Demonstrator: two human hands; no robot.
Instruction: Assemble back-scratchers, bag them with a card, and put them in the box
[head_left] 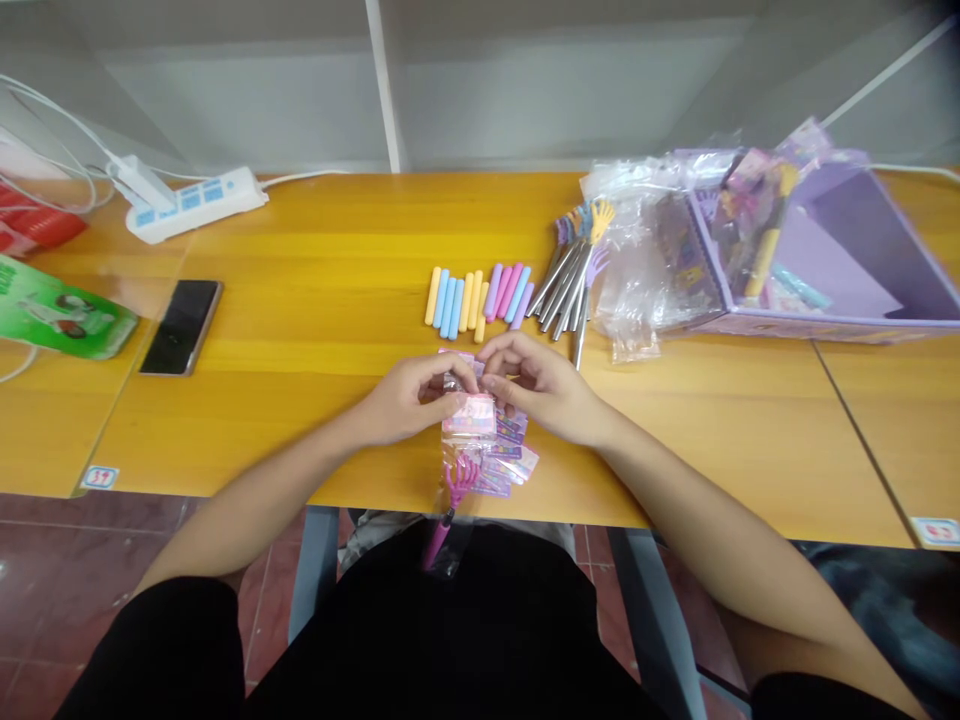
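Note:
Both hands meet at a pink header card (469,415) at the top of a clear plastic bag. Inside the bag is a magenta back scratcher (460,480), its claw up and its handle hanging past the table edge against my black shirt. My left hand (412,395) pinches the card from the left with thumb and fingers. Curled fingers of my right hand (544,390) close at the card's upper right edge; their exact hold is partly hidden. Under and beside the bag lie several loose purple-pink cards (510,455).
Beyond my hands lie a row of coloured handles (469,300) and a pile of metal back scratcher rods (562,290). Clear bags (637,270) lean by a purple box (825,325) at right. A phone (181,328), power strip (199,205) and green carton (67,310) are left.

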